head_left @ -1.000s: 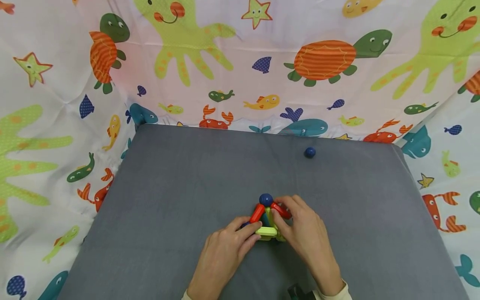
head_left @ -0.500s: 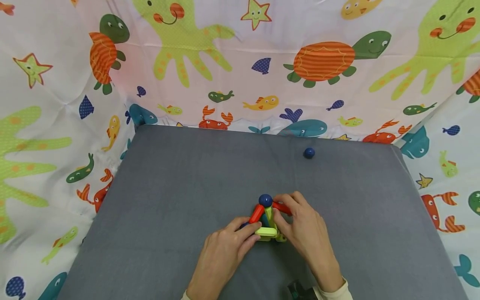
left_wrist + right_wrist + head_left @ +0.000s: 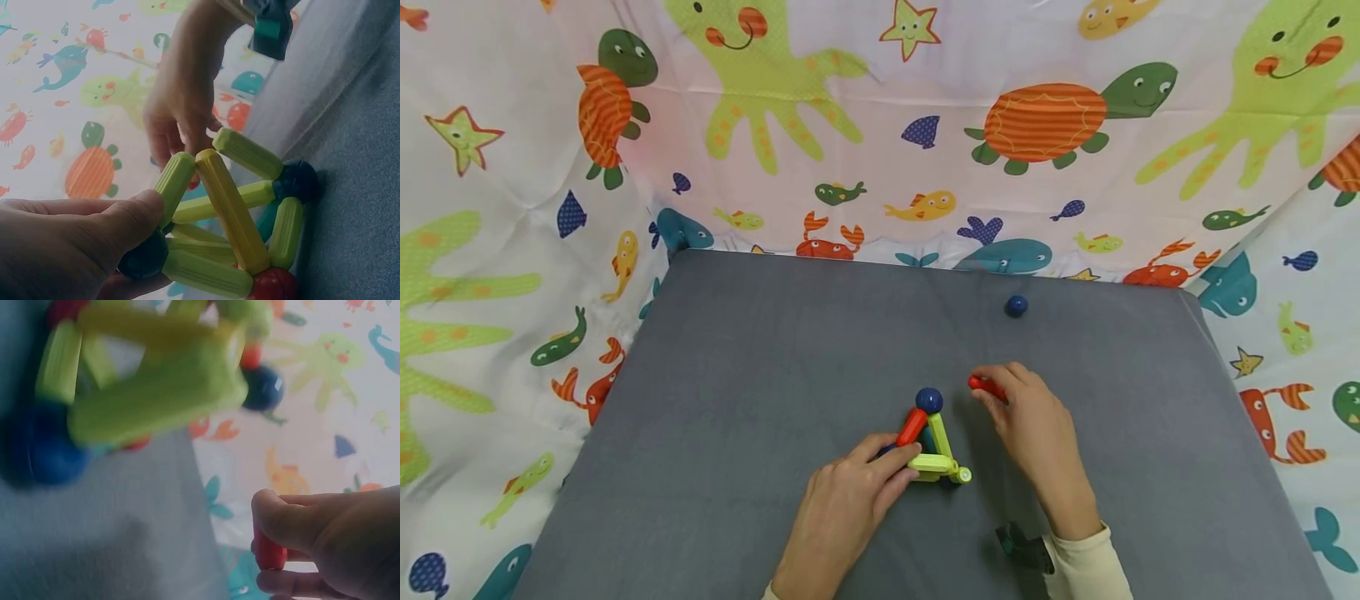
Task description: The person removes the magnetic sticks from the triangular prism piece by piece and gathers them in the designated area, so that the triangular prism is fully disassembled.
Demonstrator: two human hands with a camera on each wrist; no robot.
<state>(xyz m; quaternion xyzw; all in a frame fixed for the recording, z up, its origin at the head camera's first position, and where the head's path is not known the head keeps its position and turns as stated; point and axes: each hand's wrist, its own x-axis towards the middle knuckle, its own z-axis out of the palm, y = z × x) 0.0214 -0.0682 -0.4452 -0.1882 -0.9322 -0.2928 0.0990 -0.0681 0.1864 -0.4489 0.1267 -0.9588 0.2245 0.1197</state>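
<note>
No readable text, label, brand, number or sign in any view. Short red plastic rod (image 3: pixel 985 386) in right hand (image 3: pixel 1037 421): no legible mark. Yellow-green ribbed rods (image 3: pixel 249 153) at left hand (image 3: pixel 850 496): none legible (right-wrist view blurred there). Glossy dark-blue ball (image 3: pixel 1017 306) beyond right hand: too small to tell. Pale cloth backdrop (image 3: pixel 883 129) beyond both hands: sea-animal prints, no letters or digits. Dark block with green patch (image 3: pixel 273 47) at right wrist: nothing legible.

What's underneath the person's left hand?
A lime-green ridged rod and a red stubby rod poke out from under the left hand; the left wrist view shows a dark blue ball in its grip. Whatever else the hand covers is hidden.
</note>
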